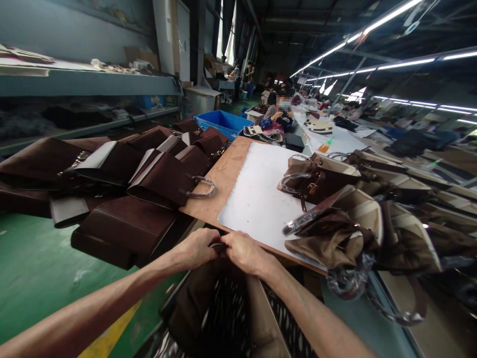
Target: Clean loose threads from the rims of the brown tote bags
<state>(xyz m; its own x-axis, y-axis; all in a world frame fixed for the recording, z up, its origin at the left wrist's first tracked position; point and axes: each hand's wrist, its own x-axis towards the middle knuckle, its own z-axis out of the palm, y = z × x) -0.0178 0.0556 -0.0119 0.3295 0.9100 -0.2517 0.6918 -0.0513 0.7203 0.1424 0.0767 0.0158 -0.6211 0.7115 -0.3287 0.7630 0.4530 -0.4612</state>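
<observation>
My left hand (203, 246) and my right hand (240, 248) meet at the near edge of the table, fingers closed on the upper edge of a dark brown bag (194, 303) that hangs open below them. The bag's lower part lies in shadow over my lap. Just beyond my hands is a white sheet (257, 191) on a wooden board (219, 184). A finished-looking brown bag (164, 179) with a plastic-wrapped handle rests at the board's left edge.
Brown bags (122, 223) are piled at the left. Several bags with tan linings (346, 228) crowd the right side, wrapped handles hanging over the edge. A blue bin (223, 122) stands behind the board. Farther back sits a masked person (285, 112).
</observation>
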